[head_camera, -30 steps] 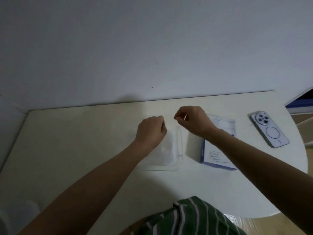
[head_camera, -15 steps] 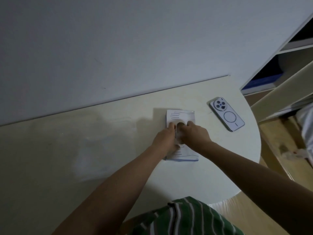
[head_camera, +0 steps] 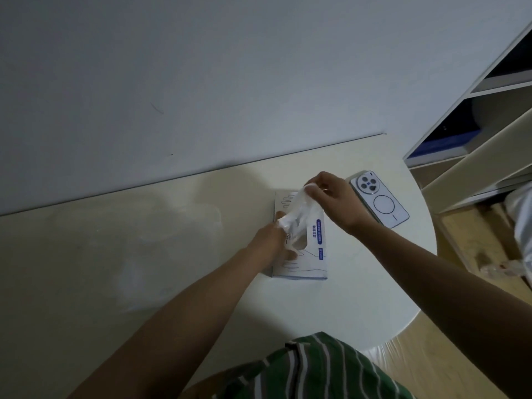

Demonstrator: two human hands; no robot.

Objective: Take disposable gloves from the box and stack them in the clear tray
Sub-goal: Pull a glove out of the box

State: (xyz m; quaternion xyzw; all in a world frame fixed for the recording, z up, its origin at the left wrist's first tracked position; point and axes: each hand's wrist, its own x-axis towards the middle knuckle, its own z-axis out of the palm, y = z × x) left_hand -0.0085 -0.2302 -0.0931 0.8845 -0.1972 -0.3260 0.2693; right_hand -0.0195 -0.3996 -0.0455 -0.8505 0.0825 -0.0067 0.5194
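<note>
A white glove box (head_camera: 313, 260) with blue print lies flat on the table's right part. A thin clear disposable glove (head_camera: 299, 213) is stretched above it. My right hand (head_camera: 328, 194) pinches the glove's upper end, raised over the box's far edge. My left hand (head_camera: 273, 240) grips its lower end over the box's opening. The clear tray (head_camera: 172, 243) lies to the left, faint and blurred against the pale table, with what looks like thin plastic inside it.
A phone (head_camera: 380, 198) lies face down just right of the box, close to my right wrist. The table (head_camera: 359, 306) ends in a rounded edge on the right. A white shelf unit (head_camera: 475, 133) stands beyond it. The wall runs along the table's far side.
Both hands left the tray and moved right to the box. They then drew a glove out of its opening, the right hand rising with one end.
</note>
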